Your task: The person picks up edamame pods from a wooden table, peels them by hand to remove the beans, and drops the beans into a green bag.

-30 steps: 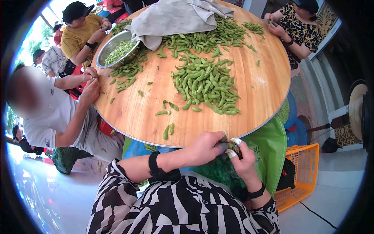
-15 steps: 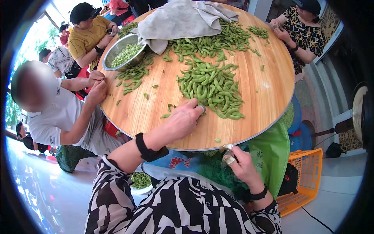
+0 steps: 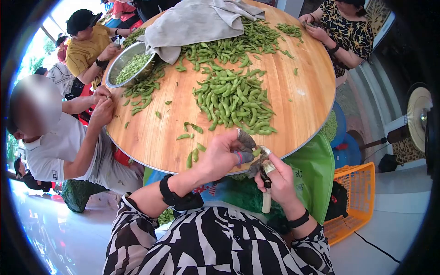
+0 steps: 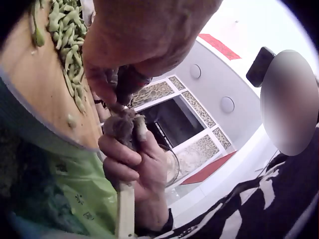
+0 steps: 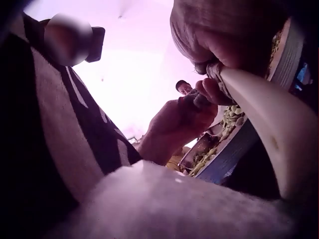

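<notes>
Just over the near edge of the round table, my left hand (image 3: pixel 220 156) pinches a green soybean pod (image 3: pixel 257 151) between dark-covered fingertips. My right hand (image 3: pixel 280 181) meets it there, its thumb wrapped in pale tape. Curled right fingers hold a slim tool by its pale handle (image 3: pixel 266 201), which sticks out below the fist; its working end is hidden. The left wrist view shows this handle (image 4: pixel 125 209) pointing down from the right hand (image 4: pixel 142 174). Beyond my hands lies a heap of soybean pods (image 3: pixel 236 98).
A grey cloth (image 3: pixel 192 30) covers part of a larger pod pile. A metal colander (image 3: pixel 112 75) of shelled beans stands at the left. Other people sit around the table (image 3: pixel 302 114). An orange crate (image 3: pixel 362 201) and green bag (image 3: pixel 316 169) are below, right.
Half a second ago my left hand was at the pod heap; now it is back beside the right hand with a pod. A second ago both hands were together at the edge.
</notes>
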`<state>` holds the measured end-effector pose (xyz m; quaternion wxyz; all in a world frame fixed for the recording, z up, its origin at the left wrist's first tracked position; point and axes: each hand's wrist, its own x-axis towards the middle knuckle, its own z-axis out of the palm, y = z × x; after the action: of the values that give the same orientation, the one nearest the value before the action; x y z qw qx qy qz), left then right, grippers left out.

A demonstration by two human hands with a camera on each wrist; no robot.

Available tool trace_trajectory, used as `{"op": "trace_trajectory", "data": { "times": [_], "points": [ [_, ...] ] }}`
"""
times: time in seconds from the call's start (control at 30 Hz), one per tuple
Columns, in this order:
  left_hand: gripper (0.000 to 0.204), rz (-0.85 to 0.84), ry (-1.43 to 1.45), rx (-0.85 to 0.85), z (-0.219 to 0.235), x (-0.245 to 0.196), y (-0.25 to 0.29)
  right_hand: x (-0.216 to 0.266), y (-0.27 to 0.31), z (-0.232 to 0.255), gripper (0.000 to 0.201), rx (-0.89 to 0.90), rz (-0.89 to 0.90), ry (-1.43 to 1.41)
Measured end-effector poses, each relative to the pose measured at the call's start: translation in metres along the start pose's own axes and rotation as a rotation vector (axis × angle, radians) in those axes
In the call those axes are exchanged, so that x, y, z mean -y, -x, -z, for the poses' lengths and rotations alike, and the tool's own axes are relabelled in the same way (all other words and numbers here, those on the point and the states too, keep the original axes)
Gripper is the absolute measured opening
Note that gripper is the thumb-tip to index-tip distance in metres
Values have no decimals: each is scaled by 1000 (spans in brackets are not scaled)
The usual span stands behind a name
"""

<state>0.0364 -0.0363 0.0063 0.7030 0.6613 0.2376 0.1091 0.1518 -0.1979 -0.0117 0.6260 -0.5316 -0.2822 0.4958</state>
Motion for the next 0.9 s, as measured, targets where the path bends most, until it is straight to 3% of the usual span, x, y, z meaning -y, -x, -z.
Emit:
{"op": "trace_trajectory", "data": {
  "times": [0.27,0.37,0.43,0.57,0.63,0.73,0.9],
  "points": [
    [32,-65,13,17,-9,2,5,0,2,-4,44,63,8,-147],
    [33,-40,-60,20,-9,2,10,-3,2,-4,42,49,16,-105],
    [32,-136,-92,18,-9,4,12,-2,2,-6,40,21,18,-99],
    [33,-92,-118,17,-8,5,10,-2,0,-7,36,-42,57,21],
    [35,-48,196,24,-9,12,6,-4,1,-2,36,-31,83,25],
    [35,69,380,157,-1,4,2,-2,6,3,36,2,120,13],
    [30,127,688,274,-7,16,-5,-7,15,13,36,53,194,-22]
  ]
}}
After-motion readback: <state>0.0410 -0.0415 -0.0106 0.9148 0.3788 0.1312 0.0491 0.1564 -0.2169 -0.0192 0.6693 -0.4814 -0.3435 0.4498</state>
